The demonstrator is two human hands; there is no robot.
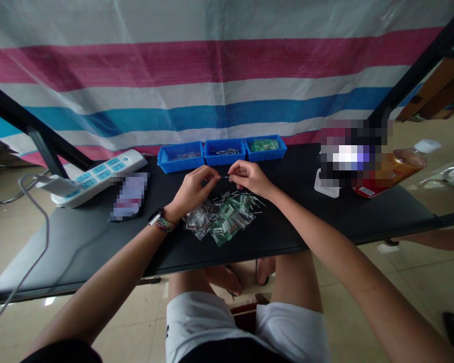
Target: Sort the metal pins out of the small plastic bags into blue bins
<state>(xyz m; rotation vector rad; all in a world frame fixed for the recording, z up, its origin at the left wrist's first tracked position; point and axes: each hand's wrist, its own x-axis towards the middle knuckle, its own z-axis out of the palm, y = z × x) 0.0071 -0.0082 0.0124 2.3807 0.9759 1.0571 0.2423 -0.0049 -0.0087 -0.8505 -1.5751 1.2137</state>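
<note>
My left hand [195,189] and my right hand [249,177] meet above the black table [287,222], fingertips pinched together on a small thin metal part [224,177] held between them. Just below them lies a heap of small clear plastic bags [221,217], some with green parts, some with silvery parts, and loose metal pins scattered beside it. A watch and a braided band sit on my left wrist.
Three blue bins [180,157] [225,152] [265,147] stand in a row at the table's back edge. A white power strip [98,176] lies at the left, a blurred flat object [129,196] beside it. A bottle with amber liquid [408,162] and a white stand [326,185] are at the right.
</note>
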